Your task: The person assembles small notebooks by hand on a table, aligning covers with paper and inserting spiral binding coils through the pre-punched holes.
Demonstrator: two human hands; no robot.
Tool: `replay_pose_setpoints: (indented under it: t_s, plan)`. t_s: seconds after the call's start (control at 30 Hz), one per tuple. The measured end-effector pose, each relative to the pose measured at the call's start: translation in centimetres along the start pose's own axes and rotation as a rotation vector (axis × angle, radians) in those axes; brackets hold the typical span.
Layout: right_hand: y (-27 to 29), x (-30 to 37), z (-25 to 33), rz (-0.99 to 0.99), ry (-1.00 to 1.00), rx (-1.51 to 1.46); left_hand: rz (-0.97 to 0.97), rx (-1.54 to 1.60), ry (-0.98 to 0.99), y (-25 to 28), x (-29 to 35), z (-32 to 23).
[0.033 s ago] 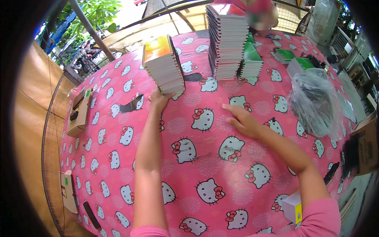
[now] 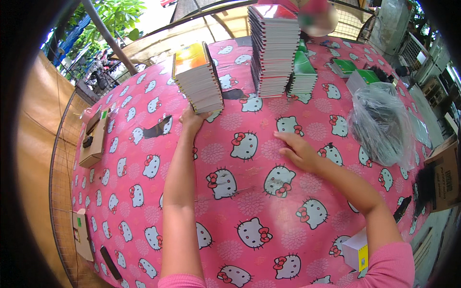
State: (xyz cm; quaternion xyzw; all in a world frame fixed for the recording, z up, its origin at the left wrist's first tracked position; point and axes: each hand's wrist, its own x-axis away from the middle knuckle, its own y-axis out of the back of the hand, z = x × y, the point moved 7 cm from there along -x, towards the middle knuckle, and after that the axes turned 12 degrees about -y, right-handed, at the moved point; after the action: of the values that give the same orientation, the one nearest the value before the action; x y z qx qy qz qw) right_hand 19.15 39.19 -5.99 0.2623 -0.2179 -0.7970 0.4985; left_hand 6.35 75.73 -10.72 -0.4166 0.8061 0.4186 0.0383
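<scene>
My left hand (image 2: pixel 193 119) is at the near foot of a stack of spiral-bound notebooks (image 2: pixel 198 79) with an orange and yellow cover on top. Its thumb lies along the stack's lower front edge; the other fingers are partly hidden. My right hand (image 2: pixel 298 152) is held over the pink tablecloth (image 2: pixel 230 120), fingers and thumb apart and holding nothing. Right of the orange stack stands a much taller stack of spiral-bound notebooks (image 2: pixel 274 55) with a red cover on top. Close beside it is a lower stack of green-covered notebooks (image 2: pixel 303 74).
A clear plastic bag (image 2: pixel 382 125) lies at the right, near more green-covered books (image 2: pixel 362 79). A cardboard box (image 2: pixel 444 177) is at the right edge. An open carton (image 2: pixel 95 139) sits at the left. A white and yellow block (image 2: pixel 355 252) is by my right elbow. Another person (image 2: pixel 317 17) is behind the tall stack.
My right hand has drawn slightly right and nearer to me. My left hand stays at the foot of the orange stack. The whole view has shifted a little.
</scene>
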Motion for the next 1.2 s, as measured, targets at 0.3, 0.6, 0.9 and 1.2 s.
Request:
replay_pose_setpoints:
  t_s: [0.3,0.6,0.9,1.2]
  plan:
    - [-0.7,1.1,1.5,-0.013,0.025,0.121,0.038,-0.127,-0.027,-2.7,-1.9,-3.1]
    - [-0.7,1.5,1.4,-0.026,0.064,0.31,0.073,-0.104,-0.002,-5.7,-2.6,-7.5]
    - [-0.4,2.3,0.5,-0.058,0.069,0.331,0.036,-0.016,-0.107,-5.8,-2.8,-8.8]
    - [-0.1,2.3,0.7,-0.093,0.069,0.324,0.058,-0.287,-0.095,-6.1,-2.5,-9.9]
